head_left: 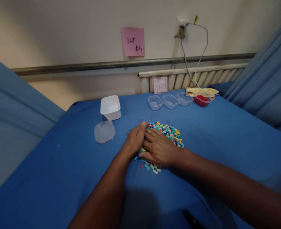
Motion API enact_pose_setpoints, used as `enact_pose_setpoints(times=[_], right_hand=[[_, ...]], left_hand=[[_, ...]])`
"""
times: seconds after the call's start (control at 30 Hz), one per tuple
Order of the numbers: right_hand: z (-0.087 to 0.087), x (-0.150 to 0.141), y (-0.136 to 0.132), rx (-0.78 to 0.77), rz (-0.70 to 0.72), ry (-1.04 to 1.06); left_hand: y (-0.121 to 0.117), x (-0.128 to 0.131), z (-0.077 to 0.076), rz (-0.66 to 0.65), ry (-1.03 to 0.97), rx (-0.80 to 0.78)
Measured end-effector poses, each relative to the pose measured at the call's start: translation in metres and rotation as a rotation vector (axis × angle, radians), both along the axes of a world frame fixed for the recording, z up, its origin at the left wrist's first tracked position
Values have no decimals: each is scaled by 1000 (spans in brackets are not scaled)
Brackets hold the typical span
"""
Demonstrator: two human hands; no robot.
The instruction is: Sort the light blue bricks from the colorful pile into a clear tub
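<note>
Colored pieces (171, 132): are being gathered in a loose heap near the middle of the blue cover (66, 178), with a few lying toward its front edge.
Left hand (136, 138): is being held on edge against the heap's left side, seemingly as a wall against spilling; whether its fingers are closed cannot be told.
Right hand (161, 148): is being rested over the heap, its fingers stretched out toward the left hand, thumb spread, no grip being shown.
White tub (110, 106): is being left open-side up near the back edge, left of centre.
Lid (104, 132): is being laid flat before the tub, presumably leaving the mouth reachable.
Transparent boxes (171, 101): three are being lined along the back edge, probably for easy reach.
Red pieces (202, 100): are being contained in a fourth box near the back right corner, apparently apart from the mixed colors.
</note>
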State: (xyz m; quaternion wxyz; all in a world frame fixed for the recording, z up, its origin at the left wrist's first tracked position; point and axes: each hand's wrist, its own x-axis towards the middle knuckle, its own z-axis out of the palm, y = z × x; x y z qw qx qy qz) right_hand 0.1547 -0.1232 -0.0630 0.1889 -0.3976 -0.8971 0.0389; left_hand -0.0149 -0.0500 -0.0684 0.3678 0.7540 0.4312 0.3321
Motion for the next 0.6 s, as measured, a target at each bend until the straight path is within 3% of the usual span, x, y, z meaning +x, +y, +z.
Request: enact_pose_setpoints(times=[0.13,0.27,0.33,0.47,0.6], right_hand=[[9,11,-16,-53,107,13],[18,56,-18,-19,175,93],[19,93,-1,27,6,159],[17,180,60,72,-614,85],[10,237,118,51,-807,0]], left_hand=[[-9,3,10,-94,118,15],[-14,2,17,-127,313,146],[-11,-3,18,-23,400,219],[6,-17,10,164,404,175],[9,-19,3,83,230,85]])
